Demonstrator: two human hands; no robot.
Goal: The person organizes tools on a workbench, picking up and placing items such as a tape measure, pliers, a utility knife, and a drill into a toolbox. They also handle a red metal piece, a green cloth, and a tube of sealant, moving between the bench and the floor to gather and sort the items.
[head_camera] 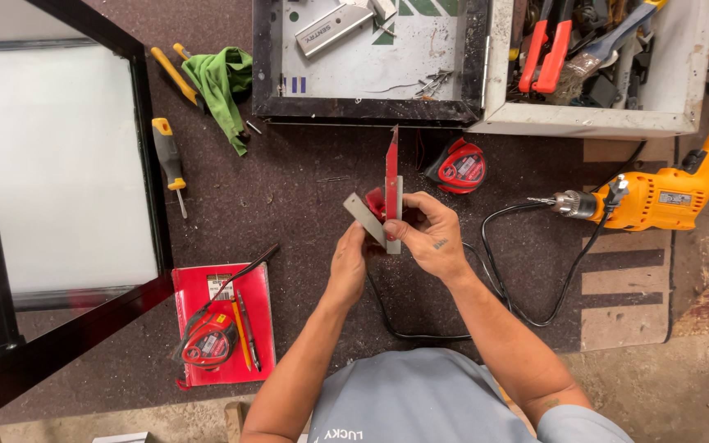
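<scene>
Grey L-shaped metal bracket (366,220) w/ thin red metal strip (391,168) was held mid-bench, above dark felt bench top (289,246). Left hand (348,262) pinched bracket; right hand (428,234) clamped both. Best kept edges flush, grip firm near joint.

Your hands, the left hand (348,261) and right hand (431,234), meet over the tabletop (305,205) and hold an angle bracket (379,215) between them. Just beyond them lies a tape measure (458,165), and farther beyond a tray (368,61) and a toolbox (601,61) side by side. The drill (658,193) lies to their right, the screwdriver (169,160) and framed panel (59,164) to their left, and a notebook (225,324) carrying a second tape measure (207,338) lies nearer you on the left.
</scene>
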